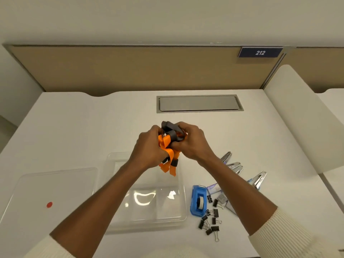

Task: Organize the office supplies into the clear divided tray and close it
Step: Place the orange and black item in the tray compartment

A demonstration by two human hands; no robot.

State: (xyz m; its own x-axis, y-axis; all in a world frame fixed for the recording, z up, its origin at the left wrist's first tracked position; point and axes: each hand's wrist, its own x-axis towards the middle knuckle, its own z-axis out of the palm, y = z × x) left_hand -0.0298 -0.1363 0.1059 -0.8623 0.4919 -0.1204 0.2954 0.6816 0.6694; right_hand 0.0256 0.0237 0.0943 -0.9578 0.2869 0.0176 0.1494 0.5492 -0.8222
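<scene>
bright even overhead light, glare on the clear tray, wide-angle bending at edges.

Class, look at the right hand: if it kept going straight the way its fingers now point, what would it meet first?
The right hand points leftward, so it would first press into the orange and grey lanyard bundle it already grips, then probably the left hand just beyond.

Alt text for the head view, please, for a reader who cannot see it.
Both hands, left hand and right hand, bunch orange and grey lanyards above an open clear tray on a white desk. Its lid lies left; a blue tape dispenser, binder clips and metal clips lie right.
</scene>
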